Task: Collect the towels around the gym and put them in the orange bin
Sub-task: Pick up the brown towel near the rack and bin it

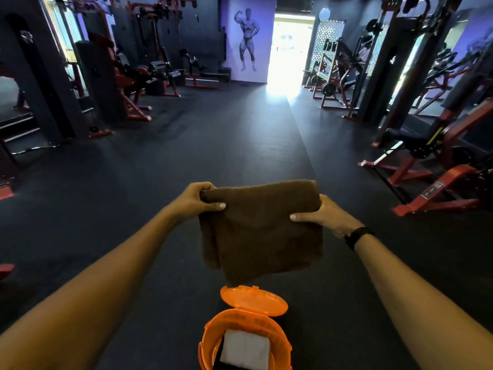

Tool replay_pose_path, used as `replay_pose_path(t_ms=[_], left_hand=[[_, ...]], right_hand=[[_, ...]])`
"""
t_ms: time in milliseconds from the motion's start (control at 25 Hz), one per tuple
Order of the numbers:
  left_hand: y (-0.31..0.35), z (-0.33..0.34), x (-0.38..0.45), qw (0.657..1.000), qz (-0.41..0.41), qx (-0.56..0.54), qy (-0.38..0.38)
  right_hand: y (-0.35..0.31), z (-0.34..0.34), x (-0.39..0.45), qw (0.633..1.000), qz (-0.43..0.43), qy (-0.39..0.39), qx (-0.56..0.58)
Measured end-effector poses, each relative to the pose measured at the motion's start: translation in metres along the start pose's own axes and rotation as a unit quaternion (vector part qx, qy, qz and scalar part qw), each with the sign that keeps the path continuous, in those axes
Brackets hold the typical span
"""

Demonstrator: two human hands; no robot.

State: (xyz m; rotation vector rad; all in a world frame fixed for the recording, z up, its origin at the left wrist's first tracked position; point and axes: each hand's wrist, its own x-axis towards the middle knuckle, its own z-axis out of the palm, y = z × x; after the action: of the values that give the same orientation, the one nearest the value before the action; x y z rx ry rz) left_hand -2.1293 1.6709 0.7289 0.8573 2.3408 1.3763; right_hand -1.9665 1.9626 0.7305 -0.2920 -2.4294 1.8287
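Both hands grip a folded brown towel by its top corners, left hand and right hand pinching thumb over cloth, above the open orange bin holding a white towel; bare dark floor stretches ahead between weight machines.

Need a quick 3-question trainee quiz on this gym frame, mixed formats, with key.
1. True or false: the bin's lid is closed.
2. Which hands hold the brown towel? A) left only B) right only C) both
3. Fill in: a ____ towel already lies in the bin.

Key: 1 false, the lid is flipped open. 2 C, each hand has a grip on an upper corner, with the towel hanging folded above the bin. 3 white.
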Motion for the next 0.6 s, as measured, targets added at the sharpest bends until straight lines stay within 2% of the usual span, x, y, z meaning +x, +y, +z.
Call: replay_pose_path(t_ms=[80, 200, 360, 600], left_hand=[[-0.007, 0.004, 0.001, 0.999, -0.001, 0.035, 0.007], [-0.015, 0.012, 0.003, 0.998, -0.014, 0.054, 0.029], [-0.027, 0.025, 0.006, 0.994, -0.061, 0.095, 0.016], [-0.063, 0.058, -0.006, 0.985, -0.117, 0.125, 0.006]], right_hand=[[0.011, 0.006, -0.003, 1.000, 0.013, -0.016, -0.015], [0.021, 0.011, -0.002, 1.000, 0.006, 0.023, 0.001], [0.023, 0.017, 0.001, 0.999, -0.014, 0.028, -0.042], [0.065, 0.035, 0.014, 0.994, 0.012, -0.020, -0.105]])
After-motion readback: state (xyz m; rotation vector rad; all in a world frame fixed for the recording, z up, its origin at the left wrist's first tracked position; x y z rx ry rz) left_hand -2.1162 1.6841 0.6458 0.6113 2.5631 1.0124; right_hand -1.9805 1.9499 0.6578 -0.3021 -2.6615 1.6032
